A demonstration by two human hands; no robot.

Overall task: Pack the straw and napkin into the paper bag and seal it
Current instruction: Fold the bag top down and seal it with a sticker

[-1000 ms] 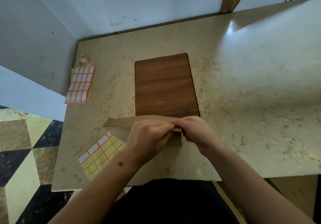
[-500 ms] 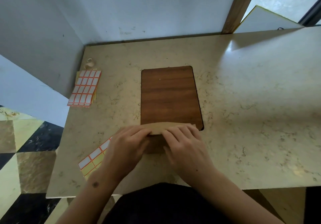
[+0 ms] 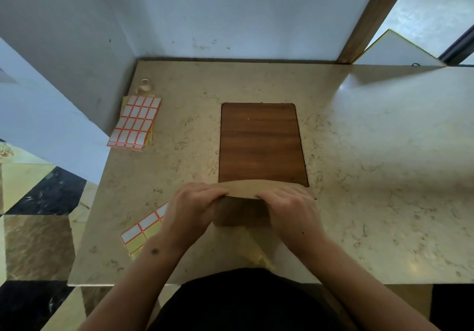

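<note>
1. Where the near edge of the worktop (image 3: 359, 176) meets the person's body, the paper bag (image 3: 243, 211) lies flat between the two hands, its top flap curled over toward the person
2. Left hand (image 3: 191, 208): fingers curled on the left end of the folded flap, thumb side tucked under the fold; grip clamped on the paper bag
3. Right hand (image 3: 288, 208): fingers laid across the right end of the same flap, pressing it down; grip likewise closed on the paper bag
4. Far edge of the flap overlaps the near end of the wooden board (image 3: 261, 143), a dark brown rounded rectangle lying flat mid-worktop
5. Straw and napkin: neither can be made out
6. Partly used label sheet (image 3: 141, 230), yellow backing with red-bordered white labels, lies just left of the left wrist and is partly covered by it
7. Stack of label sheets (image 3: 136, 122) sits at the far left of the worktop, well apart from the hands; a small pale ring-like object (image 3: 144, 85) rests just beyond it, too small to identify
8. White wall (image 3: 230, 15) borders the far edge of the worktop
</note>
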